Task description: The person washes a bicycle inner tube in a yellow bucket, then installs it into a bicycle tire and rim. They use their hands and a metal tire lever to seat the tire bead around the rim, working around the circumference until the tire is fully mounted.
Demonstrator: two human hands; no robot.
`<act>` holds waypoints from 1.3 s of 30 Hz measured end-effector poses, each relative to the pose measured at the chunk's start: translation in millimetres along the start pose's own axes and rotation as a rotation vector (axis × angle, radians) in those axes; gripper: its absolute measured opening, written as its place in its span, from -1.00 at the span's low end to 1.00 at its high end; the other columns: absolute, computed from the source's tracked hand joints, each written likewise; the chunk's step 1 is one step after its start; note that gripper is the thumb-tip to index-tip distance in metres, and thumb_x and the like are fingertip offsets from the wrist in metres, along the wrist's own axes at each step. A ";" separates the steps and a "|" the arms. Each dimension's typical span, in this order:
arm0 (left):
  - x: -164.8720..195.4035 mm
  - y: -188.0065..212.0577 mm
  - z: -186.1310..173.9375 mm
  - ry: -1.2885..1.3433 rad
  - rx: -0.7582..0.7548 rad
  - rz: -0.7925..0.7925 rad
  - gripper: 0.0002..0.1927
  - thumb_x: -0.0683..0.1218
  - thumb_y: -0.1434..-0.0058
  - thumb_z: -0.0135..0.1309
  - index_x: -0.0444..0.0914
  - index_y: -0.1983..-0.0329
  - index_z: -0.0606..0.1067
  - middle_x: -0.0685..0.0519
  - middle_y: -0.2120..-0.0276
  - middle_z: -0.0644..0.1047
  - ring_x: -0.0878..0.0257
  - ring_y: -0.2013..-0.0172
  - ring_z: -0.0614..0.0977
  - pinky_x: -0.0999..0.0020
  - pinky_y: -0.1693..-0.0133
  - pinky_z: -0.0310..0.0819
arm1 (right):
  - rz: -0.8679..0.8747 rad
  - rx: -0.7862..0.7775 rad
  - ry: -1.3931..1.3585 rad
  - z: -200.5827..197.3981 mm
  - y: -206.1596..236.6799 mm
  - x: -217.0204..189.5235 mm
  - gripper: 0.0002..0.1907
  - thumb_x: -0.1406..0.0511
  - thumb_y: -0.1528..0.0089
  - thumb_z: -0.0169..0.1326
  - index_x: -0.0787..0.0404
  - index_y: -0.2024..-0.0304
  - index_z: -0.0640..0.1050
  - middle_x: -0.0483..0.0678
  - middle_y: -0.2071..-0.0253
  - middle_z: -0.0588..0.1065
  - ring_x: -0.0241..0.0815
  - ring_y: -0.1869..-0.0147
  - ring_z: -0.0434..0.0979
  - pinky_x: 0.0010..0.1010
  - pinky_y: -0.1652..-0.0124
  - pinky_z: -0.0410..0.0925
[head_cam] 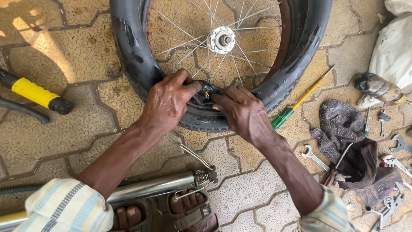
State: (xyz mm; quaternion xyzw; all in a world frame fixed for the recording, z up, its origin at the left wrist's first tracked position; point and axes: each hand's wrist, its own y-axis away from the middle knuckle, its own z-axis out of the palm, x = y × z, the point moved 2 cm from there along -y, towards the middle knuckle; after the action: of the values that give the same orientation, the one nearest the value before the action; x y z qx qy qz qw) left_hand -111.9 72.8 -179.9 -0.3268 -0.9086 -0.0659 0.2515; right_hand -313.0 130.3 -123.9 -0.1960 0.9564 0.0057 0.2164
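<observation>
- Black rubber tyre (141, 64) on a spoked wheel lies flat on the paved floor (86, 56); hub (222, 40) points up.
- Head view: valve (206, 94) stands out of the tube (201, 103) at the near rim, between both hands.
- Left hand (169, 103) clamps over the tyre wall just left of the valve, thumb on the inner side, fingers curled on rubber.
- Right hand (242, 111) pinches the tube and tyre edge just right of the valve, fingertips touching the rubber beside it.
- Judgement: work goes best with the valve kept upright and square to the rim; press evenly from both sides, thumbs close to the stem, so the tube does not get nipped under the bead.
- Edges: spokes (193, 51) crowd the inner side; little finger room there.
- Open room: bare paving near the wrists. Pump (150, 187) lies just beside the feet, under the left forearm.
- Right side: screwdriver (300, 101) touches the tyre's outer wall; spanner (313, 157) and cloth (343, 129) near the right elbow limit a sweep that way.
- Yellow grip (32, 92) lies well apart, far left.
</observation>
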 end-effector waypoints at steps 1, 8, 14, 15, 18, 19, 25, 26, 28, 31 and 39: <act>-0.2 0.6 -1.7 0.051 0.016 0.005 -0.55 -0.44 -0.17 0.07 -0.17 -0.04 0.64 -0.09 0.07 0.58 0.12 0.06 0.68 0.43 0.17 0.71 | -0.017 -0.005 -0.015 -1.8 1.1 -2.0 -0.76 0.46 -0.22 0.20 0.29 0.05 0.63 0.08 0.08 0.59 -0.07 0.12 0.61 -0.28 0.15 0.56; 3.9 6.8 -21.5 -0.050 -0.061 0.218 -0.51 -0.30 0.03 0.18 -0.35 -0.06 0.57 -0.30 -0.10 0.52 -0.12 -0.03 0.60 0.10 -0.02 0.57 | -0.034 -0.033 0.142 2.5 1.1 -13.5 -0.68 0.56 -0.23 0.02 0.29 0.02 0.63 0.08 0.03 0.60 -0.06 0.09 0.63 -0.32 0.13 0.58; 13.9 25.1 -36.5 -0.331 -0.289 0.307 -0.40 0.18 -0.32 0.02 -0.41 -0.15 0.50 -0.35 -0.12 0.48 -0.18 -0.14 0.53 -0.14 -0.31 0.25 | -0.061 -0.186 0.141 -9.9 6.9 -28.2 -0.32 0.04 -0.13 0.27 0.47 -0.07 0.52 0.24 0.01 0.52 0.10 0.04 0.54 -0.10 0.04 0.49; 17.3 26.1 -38.7 -0.343 -0.198 0.345 -0.34 0.20 -0.19 0.04 -0.38 -0.16 0.50 -0.33 -0.13 0.48 -0.20 -0.14 0.53 -0.16 -0.28 0.23 | -0.056 -0.220 0.143 -11.9 7.5 -29.7 -0.23 0.00 -0.08 0.28 0.48 -0.10 0.49 0.25 -0.01 0.50 0.12 0.00 0.52 -0.09 0.01 0.47; 23.1 30.1 -37.1 -0.387 -0.227 0.314 -0.29 0.21 -0.13 0.10 -0.37 -0.19 0.46 -0.30 -0.15 0.46 -0.19 -0.14 0.50 -0.12 -0.24 0.20 | -0.059 -0.256 0.147 -16.2 9.4 -33.2 -0.15 -0.03 -0.01 0.28 0.47 -0.14 0.45 0.21 -0.07 0.47 0.11 -0.09 0.48 -0.10 -0.10 0.43; 23.3 30.3 -35.2 -0.408 -0.289 0.281 -0.30 0.21 -0.17 0.11 -0.37 -0.19 0.44 -0.28 -0.15 0.45 -0.18 -0.14 0.49 -0.09 -0.24 0.19 | -0.061 -0.252 0.146 -16.5 9.8 -33.6 -0.15 -0.02 0.00 0.28 0.45 -0.15 0.44 0.18 -0.09 0.47 0.10 -0.13 0.48 -0.11 -0.13 0.42; 31.2 28.2 -33.5 -0.432 -0.209 0.280 -0.32 0.14 -0.10 0.27 -0.29 -0.21 0.44 -0.17 -0.22 0.47 0.06 -0.08 0.54 0.07 -0.11 0.35 | 0.014 -0.211 0.022 -14.5 13.0 -35.7 -0.41 0.13 0.03 0.38 0.36 0.08 0.51 0.15 0.11 0.48 0.13 -0.02 0.48 -0.04 -0.08 0.38; 33.4 27.2 -32.8 -0.428 -0.219 0.276 -0.27 0.16 -0.05 0.29 -0.29 -0.22 0.44 -0.16 -0.19 0.48 0.06 -0.06 0.53 0.08 -0.07 0.34 | 0.022 -0.204 -0.010 -14.7 13.4 -37.0 -0.44 0.16 0.02 0.38 0.35 0.10 0.51 0.14 0.13 0.48 0.13 -0.01 0.48 -0.03 -0.07 0.38; 36.7 25.5 -32.5 -0.432 -0.225 0.270 -0.16 0.19 0.05 0.34 -0.29 -0.26 0.43 -0.15 -0.15 0.51 0.07 -0.01 0.52 0.09 0.00 0.33 | 0.030 -0.178 -0.065 -15.5 13.0 -38.9 -0.49 0.21 0.01 0.39 0.34 0.14 0.50 0.13 0.17 0.49 0.11 0.03 0.48 0.00 -0.05 0.38; 34.1 27.2 -31.9 -0.250 -0.353 0.159 -0.23 0.18 -0.05 0.33 -0.31 -0.23 0.43 -0.09 -0.10 0.50 0.11 -0.08 0.49 0.05 -0.17 0.29 | 0.100 -0.251 -0.055 -12.2 10.9 -38.3 -0.49 0.21 0.01 0.37 0.34 0.13 0.48 0.12 0.19 0.50 0.10 0.04 0.48 0.01 -0.07 0.39; 31.1 46.3 -32.6 -0.327 -0.088 0.246 -0.37 0.12 -0.09 0.28 -0.27 -0.16 0.47 -0.23 -0.09 0.47 -0.02 -0.10 0.49 -0.09 -0.26 0.20 | -0.031 -0.172 0.127 -6.1 14.4 -35.1 -0.23 0.03 -0.02 0.36 0.47 -0.04 0.45 0.54 -0.07 0.41 0.42 -0.19 0.39 0.24 -0.21 0.23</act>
State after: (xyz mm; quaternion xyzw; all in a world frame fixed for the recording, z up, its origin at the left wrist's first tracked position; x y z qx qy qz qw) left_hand -89.9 117.0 -138.2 -0.4525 -0.8867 -0.0205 0.0925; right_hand -291.7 156.1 -104.8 -0.2285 0.9611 0.0718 0.1376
